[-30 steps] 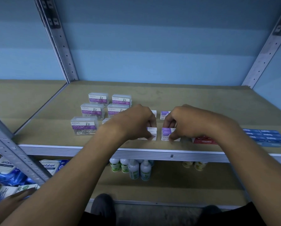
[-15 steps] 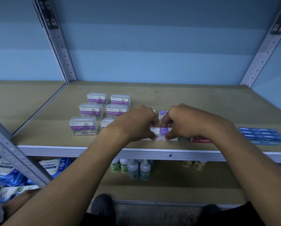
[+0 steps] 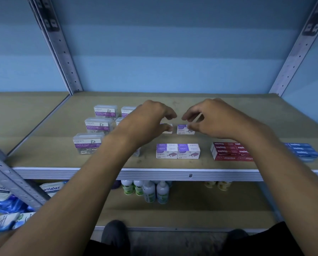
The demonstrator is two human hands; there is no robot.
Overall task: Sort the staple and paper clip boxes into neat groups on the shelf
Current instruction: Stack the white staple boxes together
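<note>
Two stacks of purple-and-white staple boxes [image 3: 177,151] stand side by side near the shelf's front edge [image 3: 154,174]. Behind them sit two more, a right staple box [image 3: 183,129] and a left staple box [image 3: 168,132] a small gap apart. My left hand [image 3: 147,120] hovers over the left one, its thumb at the box. My right hand [image 3: 214,119] hovers by the right one, fingertips touching its right end. Both hands' fingers are spread and loosely bent. Several clear paper clip boxes [image 3: 88,143] stand in rows at the left, partly hidden by my left arm.
Red staple boxes [image 3: 230,151] lie front right, blue staple boxes [image 3: 302,150] beyond them. Metal uprights [image 3: 62,52] stand at the back corners. On the lower shelf are small bottles [image 3: 149,191] and blue-white packets [image 3: 51,188].
Both hands have let go of the front staple boxes, which now stand joined, and have moved up and back to the two rear staple boxes.
</note>
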